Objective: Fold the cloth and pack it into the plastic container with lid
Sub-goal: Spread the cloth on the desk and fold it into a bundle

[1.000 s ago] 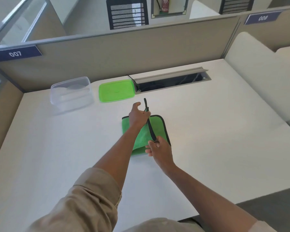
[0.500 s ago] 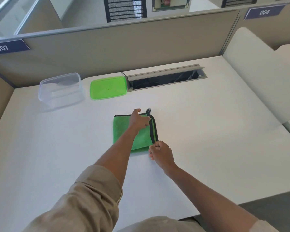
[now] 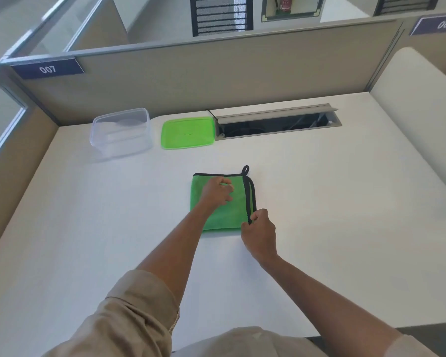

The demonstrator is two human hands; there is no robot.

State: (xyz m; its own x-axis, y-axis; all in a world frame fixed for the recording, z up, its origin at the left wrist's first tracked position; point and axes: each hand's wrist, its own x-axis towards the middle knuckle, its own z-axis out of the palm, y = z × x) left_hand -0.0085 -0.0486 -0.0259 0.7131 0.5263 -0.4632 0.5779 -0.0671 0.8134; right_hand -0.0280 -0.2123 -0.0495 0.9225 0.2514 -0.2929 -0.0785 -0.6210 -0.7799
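A green cloth (image 3: 238, 202) with black trim lies folded flat on the white desk (image 3: 345, 202), its hanging loop sticking out at the far right corner. My left hand (image 3: 216, 191) rests on top of the cloth with its fingers curled, holding nothing. My right hand (image 3: 259, 231) pinches the black-trimmed near right corner of the cloth. The clear plastic container (image 3: 121, 134) stands empty at the back left. Its green lid (image 3: 187, 132) lies flat beside it to the right.
An open cable slot (image 3: 276, 123) with a raised metal flap is set into the desk behind the cloth. Beige partition walls (image 3: 191, 76) close the desk at the back and left. A white padded panel (image 3: 417, 99) runs along the right side.
The raised right flap of the cloth has been laid down to the left, and the cloth now lies flat. My left hand let go of the edge and rests on top.
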